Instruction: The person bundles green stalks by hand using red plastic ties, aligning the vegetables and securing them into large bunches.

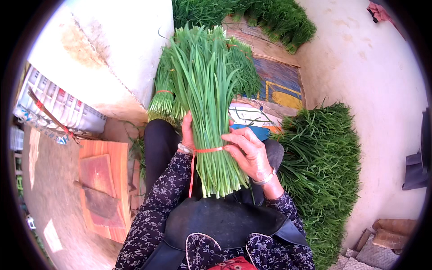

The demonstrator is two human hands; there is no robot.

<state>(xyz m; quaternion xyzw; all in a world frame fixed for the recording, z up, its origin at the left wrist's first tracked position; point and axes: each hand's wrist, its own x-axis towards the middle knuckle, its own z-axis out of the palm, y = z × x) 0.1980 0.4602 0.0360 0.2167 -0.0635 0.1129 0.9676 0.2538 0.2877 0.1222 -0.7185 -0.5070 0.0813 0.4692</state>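
Note:
A bundle of long green garlic chives [207, 101] stands over my lap, its pale cut stems towards me and its leaves pointing away. My left hand [187, 133] supports it from the left and behind, with most of its fingers hidden by the leaves. A red plastic tie [209, 150] runs across the lower stems, and one loose end hangs down on the left. At the right side of the bundle, the thumb and fingers of my right hand [249, 152] are at the tie, where it meets the thumb. A dark apron [222, 216] covers my lap.
Loose chives [320, 175] are heaped at the right by the wall. Tied bundles [162, 98] stand ahead on the left, with more greens [283, 23] at the back. On the left, a cleaver [101, 200] lies on a wooden board [118, 162] near a white plastic crate [64, 98].

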